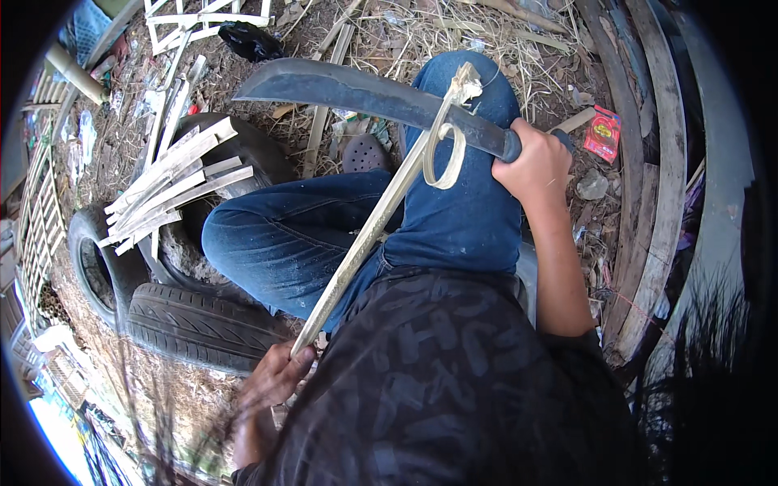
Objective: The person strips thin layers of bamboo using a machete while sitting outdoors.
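Note:
My right hand (535,160) is closed round the handle of a machete (356,91), whose broad dark blade points left above my raised knee. Under my left hand's (277,376) grip is the lower end of a long, pale bamboo strip (356,251). It slants up across my jeans, and its frayed upper end meets the blade near the handle. A thin shaving (446,158) curls off the strip just below the blade. The strip's upper part lies over my thigh.
Split bamboo pieces (174,186) lie stacked on old tyres (194,324) to my left. Long wooden planks (660,186) run along the right. A red packet (602,134) and a stone (592,185) lie on the littered ground. A black plastic bag (250,40) is farther off.

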The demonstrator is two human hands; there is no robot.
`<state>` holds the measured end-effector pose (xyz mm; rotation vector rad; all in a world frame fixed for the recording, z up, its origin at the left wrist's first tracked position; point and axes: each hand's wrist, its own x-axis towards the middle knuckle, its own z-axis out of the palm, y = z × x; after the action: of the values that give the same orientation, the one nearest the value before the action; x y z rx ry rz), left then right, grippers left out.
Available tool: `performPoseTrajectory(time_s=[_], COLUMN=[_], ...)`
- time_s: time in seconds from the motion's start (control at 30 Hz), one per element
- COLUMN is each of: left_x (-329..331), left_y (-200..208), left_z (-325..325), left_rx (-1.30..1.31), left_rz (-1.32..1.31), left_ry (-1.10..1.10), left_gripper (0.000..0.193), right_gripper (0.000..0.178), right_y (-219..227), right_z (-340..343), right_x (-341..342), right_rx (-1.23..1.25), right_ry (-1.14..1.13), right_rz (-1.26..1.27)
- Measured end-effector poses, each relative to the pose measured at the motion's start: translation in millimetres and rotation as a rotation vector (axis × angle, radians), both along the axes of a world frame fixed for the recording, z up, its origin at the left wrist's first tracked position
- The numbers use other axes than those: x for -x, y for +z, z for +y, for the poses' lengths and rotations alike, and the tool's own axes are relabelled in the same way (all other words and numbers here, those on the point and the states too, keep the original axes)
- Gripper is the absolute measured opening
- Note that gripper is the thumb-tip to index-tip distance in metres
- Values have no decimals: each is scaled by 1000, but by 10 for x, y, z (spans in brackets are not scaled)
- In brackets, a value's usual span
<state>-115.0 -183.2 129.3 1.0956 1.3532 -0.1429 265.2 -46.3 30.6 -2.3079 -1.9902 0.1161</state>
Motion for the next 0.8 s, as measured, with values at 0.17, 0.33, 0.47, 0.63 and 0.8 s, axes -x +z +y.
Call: performPoseTrajectory(time_s=[0.17,0.33,0.47,0.63,0.8], left_x=[42,206,-92,-313,-696], left_y=[144,-217,-254,-305,-277], left_z=[-132,-103,62,86,496], left_rx=[102,178,133,127,100], left_rz=[105,-57,160,131,-17], left_ry=[60,91,82,205,145], left_gripper=[45,46,53,47,48], right_gripper=[21,22,22,27,20], right_y=[24,46,87,151,153], right_z=[-48,3,-1,-88,-144], right_x=[27,-72,-309,-297,-284], right_rx=[6,21,71,104,-78], right_ry=[16,-51,-52,-86,242], right_rz=[16,40,330,284,143])
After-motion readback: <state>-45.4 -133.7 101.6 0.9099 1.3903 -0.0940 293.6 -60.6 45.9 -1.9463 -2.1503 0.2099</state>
